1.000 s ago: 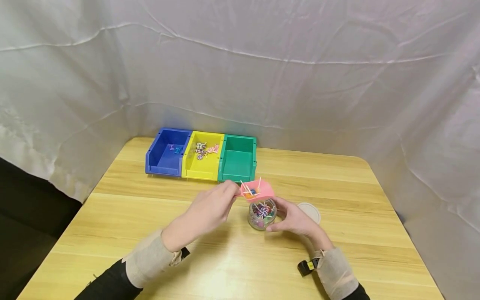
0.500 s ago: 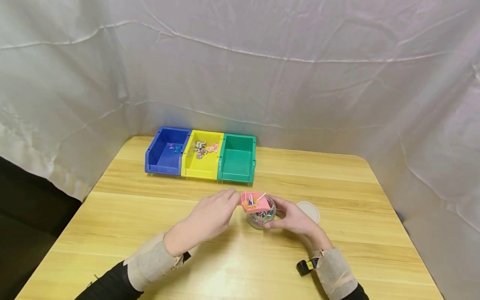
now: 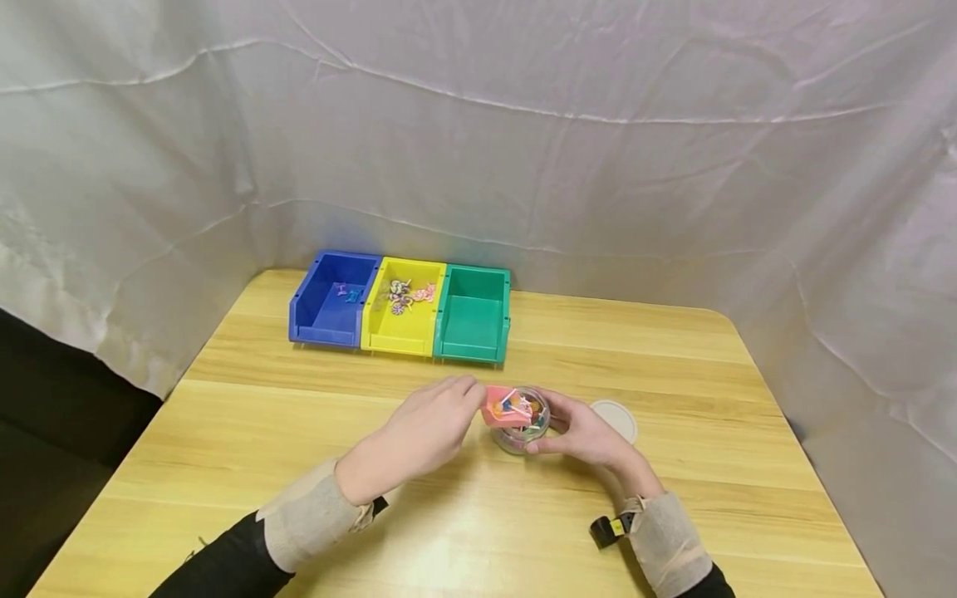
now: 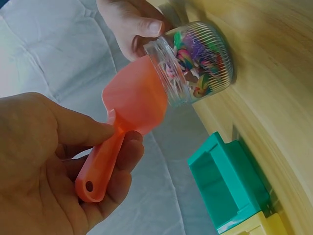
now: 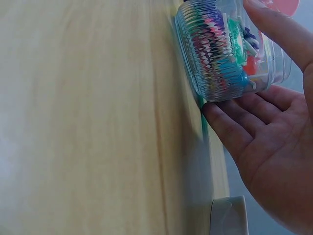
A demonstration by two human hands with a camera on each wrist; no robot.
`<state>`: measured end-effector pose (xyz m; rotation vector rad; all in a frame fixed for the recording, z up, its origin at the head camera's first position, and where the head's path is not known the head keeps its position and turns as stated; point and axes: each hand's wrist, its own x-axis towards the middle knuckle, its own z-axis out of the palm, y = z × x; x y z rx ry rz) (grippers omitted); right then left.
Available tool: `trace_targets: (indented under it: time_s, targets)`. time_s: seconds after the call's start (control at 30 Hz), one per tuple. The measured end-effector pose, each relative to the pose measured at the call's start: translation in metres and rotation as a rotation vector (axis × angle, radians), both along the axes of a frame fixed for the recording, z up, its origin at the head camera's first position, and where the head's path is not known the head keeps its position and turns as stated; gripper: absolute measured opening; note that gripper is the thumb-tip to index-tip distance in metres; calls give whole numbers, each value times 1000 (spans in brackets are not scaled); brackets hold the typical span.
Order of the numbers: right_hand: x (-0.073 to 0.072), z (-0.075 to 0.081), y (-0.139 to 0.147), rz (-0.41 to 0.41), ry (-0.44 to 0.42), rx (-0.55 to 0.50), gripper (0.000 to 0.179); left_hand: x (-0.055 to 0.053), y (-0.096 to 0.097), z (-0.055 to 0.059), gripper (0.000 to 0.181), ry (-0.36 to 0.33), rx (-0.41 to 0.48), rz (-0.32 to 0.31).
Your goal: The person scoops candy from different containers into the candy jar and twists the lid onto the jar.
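My left hand pinches the handle of a pink scoop between thumb and fingers. The scoop's front lip tips over the mouth of a clear, ribbed jar. Small lollipops with white sticks lie at that lip, some orange and one blue. Colourful little candies fill much of the jar, which stands upright on the table. My right hand holds the jar from the right, thumb in front and fingers behind, as the right wrist view shows in part.
A white round lid lies right of the jar, partly behind my right hand. Farther back, blue, yellow and green bins stand in a row. Small candies lie in the blue and yellow ones. A grey curtain encloses the table.
The scoop has come down from above the jar to its mouth and tilted toward it. Its lollipops have slid to the lip. My right hand has kept its hold on the jar.
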<state>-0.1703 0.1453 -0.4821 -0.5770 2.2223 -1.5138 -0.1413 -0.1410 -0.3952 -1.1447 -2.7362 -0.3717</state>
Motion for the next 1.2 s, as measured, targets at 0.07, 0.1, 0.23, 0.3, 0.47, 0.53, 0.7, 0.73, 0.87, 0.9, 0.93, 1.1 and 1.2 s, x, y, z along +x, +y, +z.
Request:
trace_targets:
  time_s: [0.07,0.1,0.23,0.3,0.47,0.53,0.7,0.73,0.87,0.9,0.93,1.1,1.2]
  targets:
    - [0,0,0,4,2,-4,91,-1,1,1,21,11,-2,-4]
    - [0,0,-1,4,0,-6,91,-2,2,1,22,18,-4,-6]
    - [-1,0,-1,1,0,-1,91,-4,5,4,23,54,-19,-17]
    - [-1,0,-1,-1,-1,0,90,-5,6,6,23,72,-30,-27]
    - [0,1,-1,2,0,-7,88,-7,12,16,29,83,-79,-43]
    - [0,2,-1,5,2,-10,87,-8,14,22,32,82,-100,-40]
    - [1,2,-2,1,3,3,86,-9,18,35,34,104,-118,-40]
    - [1,2,-2,0,2,5,86,-9,19,37,33,109,-117,-42]
    - [0,2,-1,-4,0,14,87,-11,17,43,36,93,-108,-42]
    - [0,2,-1,-6,-1,17,87,-11,17,44,37,84,-104,-38]
    - [0,2,-1,-7,-3,18,88,-12,16,43,38,77,-97,-34]
    - [0,4,-1,-14,-16,24,91,-15,6,34,32,83,27,10]
    - [-1,5,-1,-32,-11,59,95,-17,-1,25,18,117,177,48]
